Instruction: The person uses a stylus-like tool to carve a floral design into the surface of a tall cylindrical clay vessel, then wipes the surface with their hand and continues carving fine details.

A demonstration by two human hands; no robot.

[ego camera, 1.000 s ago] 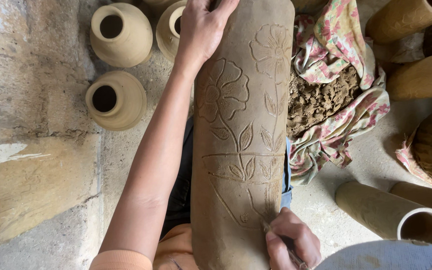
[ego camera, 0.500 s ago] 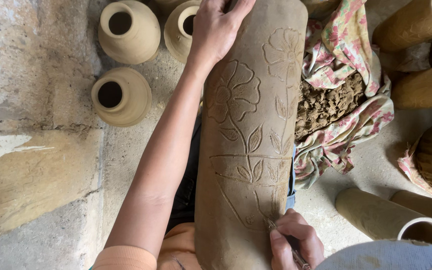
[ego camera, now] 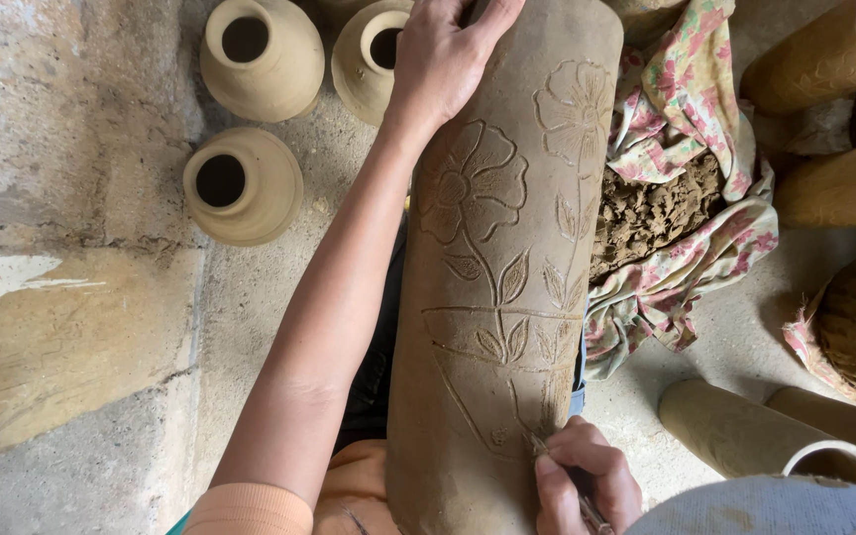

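A tall unfired clay cylinder vase lies across my lap, its side carved with flowers, stems and leaves. My left hand grips its far end near the rim, arm stretched along its left side. My right hand is at the near end, pinching a thin carving tool whose tip touches the clay at the base of the stem lines.
Three small round clay pots stand on the concrete floor at upper left. A floral cloth holds a lump of rough clay to the right. More clay cylinders lie at right and lower right.
The view has shifted slightly, so the vase and pots sit lower in frame. My right hand with the tool has crept up a little along the carved lines; my left hand stays put.
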